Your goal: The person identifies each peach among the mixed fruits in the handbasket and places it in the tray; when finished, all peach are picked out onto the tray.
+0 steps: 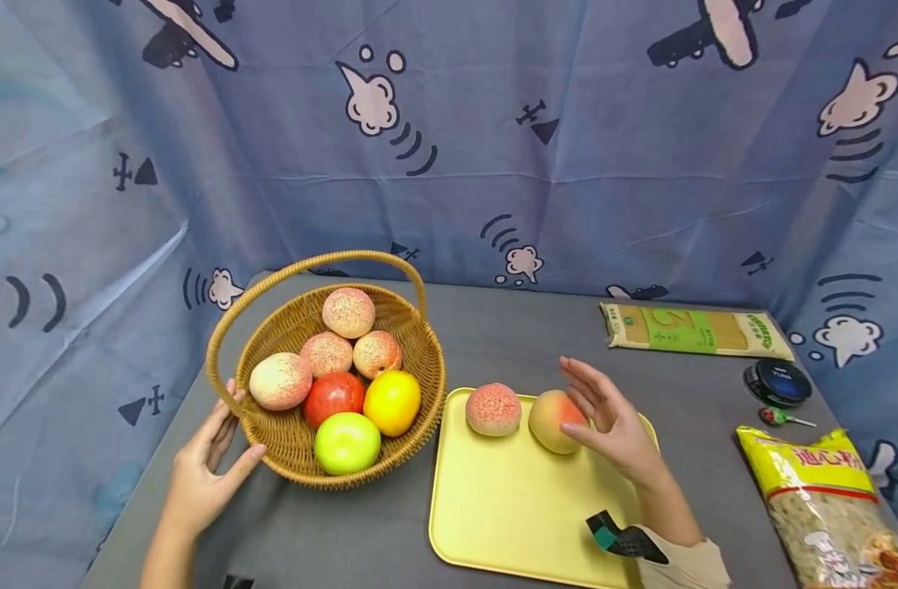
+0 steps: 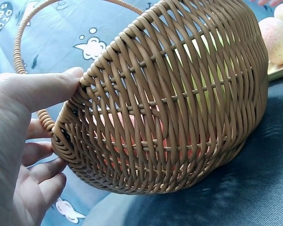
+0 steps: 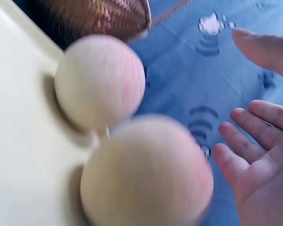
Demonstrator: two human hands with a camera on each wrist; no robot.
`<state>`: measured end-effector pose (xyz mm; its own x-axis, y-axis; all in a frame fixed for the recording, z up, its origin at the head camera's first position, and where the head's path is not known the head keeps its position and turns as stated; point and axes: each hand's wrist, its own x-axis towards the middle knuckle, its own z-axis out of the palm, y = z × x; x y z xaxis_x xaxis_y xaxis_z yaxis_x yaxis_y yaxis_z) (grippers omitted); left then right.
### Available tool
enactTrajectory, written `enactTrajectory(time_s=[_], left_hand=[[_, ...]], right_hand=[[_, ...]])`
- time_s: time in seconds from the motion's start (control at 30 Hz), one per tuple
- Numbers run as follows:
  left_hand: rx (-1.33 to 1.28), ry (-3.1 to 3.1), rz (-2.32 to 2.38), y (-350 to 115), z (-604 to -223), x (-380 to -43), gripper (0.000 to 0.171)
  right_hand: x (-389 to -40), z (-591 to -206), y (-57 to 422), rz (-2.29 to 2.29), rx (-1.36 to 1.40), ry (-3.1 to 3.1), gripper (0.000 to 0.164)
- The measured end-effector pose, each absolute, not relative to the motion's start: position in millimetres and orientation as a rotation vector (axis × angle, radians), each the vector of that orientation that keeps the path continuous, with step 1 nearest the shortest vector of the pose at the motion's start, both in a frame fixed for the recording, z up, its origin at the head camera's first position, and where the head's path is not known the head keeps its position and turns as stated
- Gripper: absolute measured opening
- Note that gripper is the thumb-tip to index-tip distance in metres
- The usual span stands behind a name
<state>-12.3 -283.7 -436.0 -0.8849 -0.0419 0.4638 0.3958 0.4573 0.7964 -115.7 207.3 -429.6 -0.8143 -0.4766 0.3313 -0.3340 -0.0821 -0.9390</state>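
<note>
My left hand holds the left side of a wicker basket, its thumb at the rim and its fingers by the foot of the handle. Inside the basket lie several speckled peaches, a red apple, a green apple and a yellow-orange fruit. Over the yellow tray, my right hand is spread with its fingers apart, close beside a yellow-pink peach. A redder peach sits to the left on the same tray. The right wrist view shows nothing between thumb and fingers.
At the back right lies a flat pack of noodles. Along the right edge are a round dark tin, a small lollipop and a yellow-topped bag of pasta. A blue patterned curtain hangs behind the grey table.
</note>
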Motion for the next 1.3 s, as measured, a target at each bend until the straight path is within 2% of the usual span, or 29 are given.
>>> enactTrajectory(time_s=[0.17, 0.47, 0.77, 1.07, 1.3], left_hand=[[-0.320, -2.276, -1.407, -283.0, -435.1, -12.7, 0.075], [-0.311, -2.278, -1.398, -282.6, -431.5, -12.4, 0.075], [-0.313, -2.277, -1.400, -282.7, -433.1, -12.4, 0.074], [-0.284, -2.256, -1.402, -283.6, -435.3, -12.3, 0.074], [-0.256, -2.263, -1.358, -282.0, -434.3, -13.0, 0.077]], right_hand=[[-118.1, -413.8, 180.5, -1.988, -0.946, 2.003, 0.075], [-132.4, -377.0, 117.8, -1.754, -1.172, 2.082, 0.071], [-158.5, -339.7, 39.4, -1.575, -1.254, 2.076, 0.067], [-203.0, -334.2, -31.5, -1.465, -1.051, 2.099, 0.067], [-225.9, -353.8, -57.7, -1.386, -0.803, 2.217, 0.067]])
